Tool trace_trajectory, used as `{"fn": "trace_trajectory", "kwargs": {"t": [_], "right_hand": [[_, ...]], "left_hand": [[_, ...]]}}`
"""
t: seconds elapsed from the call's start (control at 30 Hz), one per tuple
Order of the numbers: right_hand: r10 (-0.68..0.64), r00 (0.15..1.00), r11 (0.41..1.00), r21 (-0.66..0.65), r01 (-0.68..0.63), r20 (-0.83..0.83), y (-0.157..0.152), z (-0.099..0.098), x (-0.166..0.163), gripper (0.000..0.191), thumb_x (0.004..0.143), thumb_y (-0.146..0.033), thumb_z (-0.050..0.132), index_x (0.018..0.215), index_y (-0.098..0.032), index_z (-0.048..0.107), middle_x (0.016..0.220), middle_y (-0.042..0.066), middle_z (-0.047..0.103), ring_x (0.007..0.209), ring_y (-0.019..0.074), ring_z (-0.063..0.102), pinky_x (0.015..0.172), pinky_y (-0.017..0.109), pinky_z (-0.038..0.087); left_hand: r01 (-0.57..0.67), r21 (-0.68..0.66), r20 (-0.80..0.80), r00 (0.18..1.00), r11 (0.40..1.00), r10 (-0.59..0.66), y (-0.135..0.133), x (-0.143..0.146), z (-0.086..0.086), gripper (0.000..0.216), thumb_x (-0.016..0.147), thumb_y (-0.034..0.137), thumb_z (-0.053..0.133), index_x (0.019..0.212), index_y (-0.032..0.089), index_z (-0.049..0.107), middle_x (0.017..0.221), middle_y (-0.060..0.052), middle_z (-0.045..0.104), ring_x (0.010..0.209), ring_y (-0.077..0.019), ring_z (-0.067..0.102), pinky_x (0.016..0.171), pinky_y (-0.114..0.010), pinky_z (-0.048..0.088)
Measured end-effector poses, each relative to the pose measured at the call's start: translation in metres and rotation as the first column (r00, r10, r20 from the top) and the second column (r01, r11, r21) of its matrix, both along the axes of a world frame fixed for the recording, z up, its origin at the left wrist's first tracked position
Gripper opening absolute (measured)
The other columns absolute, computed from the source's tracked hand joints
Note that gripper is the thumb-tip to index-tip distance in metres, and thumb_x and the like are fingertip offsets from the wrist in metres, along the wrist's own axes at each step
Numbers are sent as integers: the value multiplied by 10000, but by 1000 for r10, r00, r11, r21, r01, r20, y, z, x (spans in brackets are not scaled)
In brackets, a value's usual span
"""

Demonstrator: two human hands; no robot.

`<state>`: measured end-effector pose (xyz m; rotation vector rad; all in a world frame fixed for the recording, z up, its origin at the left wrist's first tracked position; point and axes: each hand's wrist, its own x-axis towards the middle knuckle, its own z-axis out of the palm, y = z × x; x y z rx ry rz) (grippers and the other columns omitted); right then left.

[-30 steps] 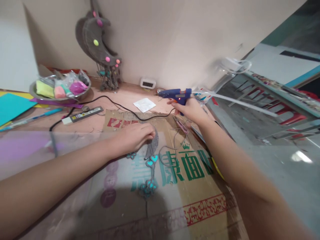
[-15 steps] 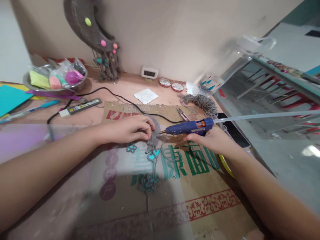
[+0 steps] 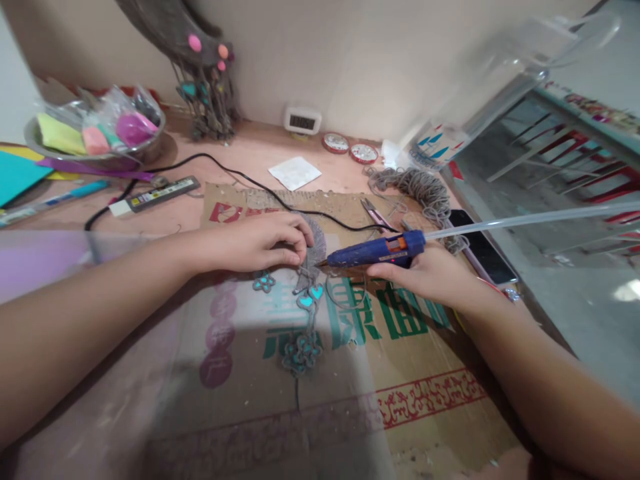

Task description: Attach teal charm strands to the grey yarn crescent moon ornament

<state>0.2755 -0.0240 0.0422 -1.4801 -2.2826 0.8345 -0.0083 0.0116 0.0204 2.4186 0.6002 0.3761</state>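
My right hand (image 3: pixel 433 277) grips a blue hot glue gun (image 3: pixel 373 250) with a long clear glue stick (image 3: pixel 530 219) trailing out to the right. Its nozzle touches a grey yarn-wrapped crescent piece (image 3: pixel 313 250) lying on a flattened cardboard sheet (image 3: pixel 350 373). My left hand (image 3: pixel 263 243) is curled over the left side of that piece, pressing it down. Below it hang teal heart and flower charms (image 3: pixel 303 320) on grey strings.
A bowl of coloured clay packs (image 3: pixel 100 133) stands at the back left, next to a finished grey crescent hanging (image 3: pixel 200 60) on the wall. Black cord (image 3: pixel 225 177), utility knife (image 3: pixel 155 195), scissors (image 3: pixel 375 217), grey yarn coil (image 3: pixel 425 193), phone (image 3: pixel 483 247) and two round tins (image 3: pixel 350 148) lie around.
My right hand brought the glue gun down from the back of the table to the grey piece, and its nozzle now touches it. The left hand stayed on the piece.
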Motion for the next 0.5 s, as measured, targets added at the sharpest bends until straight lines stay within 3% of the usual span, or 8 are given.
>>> {"fn": "trace_trajectory", "kwargs": {"t": [0.5], "right_hand": [[-25, 998, 999, 29, 24, 51, -1, -2, 0, 320, 735, -514, 649, 884, -245, 735, 768, -2, 730, 708, 214, 685, 698, 342, 566]], "left_hand": [[5, 8, 15, 1000, 1000, -5, 1, 0, -2, 163, 891, 228, 528, 808, 176, 657, 1095, -48, 598, 1006, -155, 557, 916, -273, 391]]}}
